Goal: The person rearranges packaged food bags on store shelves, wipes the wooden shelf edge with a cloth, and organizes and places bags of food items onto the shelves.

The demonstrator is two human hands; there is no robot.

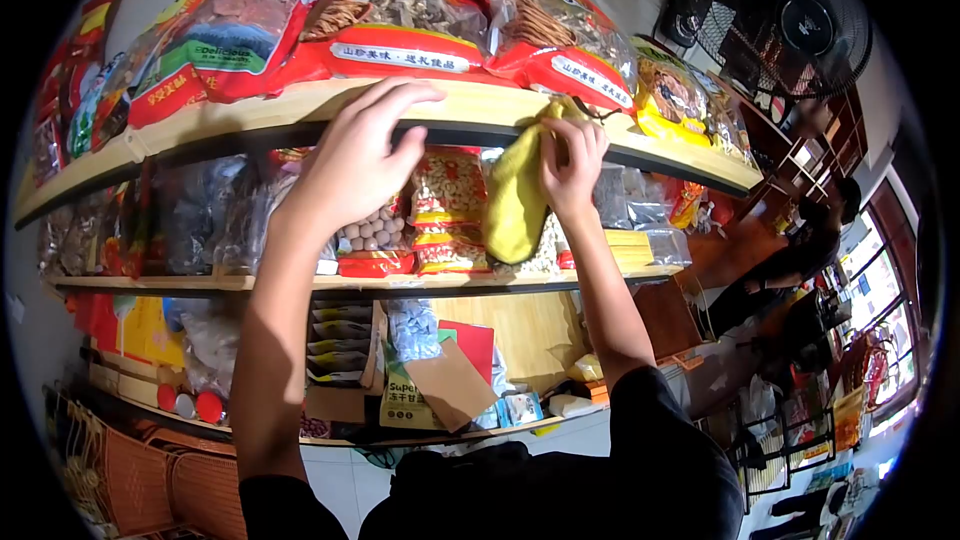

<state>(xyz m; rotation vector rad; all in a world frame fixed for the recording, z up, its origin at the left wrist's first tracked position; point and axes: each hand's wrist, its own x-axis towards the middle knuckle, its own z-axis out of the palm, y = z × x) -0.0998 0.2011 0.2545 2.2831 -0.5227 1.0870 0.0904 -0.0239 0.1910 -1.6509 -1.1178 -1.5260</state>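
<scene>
In the head view, the right hand [573, 165] is closing its fingers around a limp yellow-green fabric cloth [517, 205], which is hanging across the front edge of the pale wooden top shelf [480, 105]. The left hand [370, 135] is resting empty and loosely open at that edge, near red-trimmed clear plastic bags of dried food [405, 10].

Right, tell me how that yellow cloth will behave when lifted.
The yellow cloth is probably floppy, as it droops in soft folds from the right grip. It looks light for its size, being thin-looking fabric pinched near its top. Its loose lower end may swing and brush the packaged goods behind it.
</scene>
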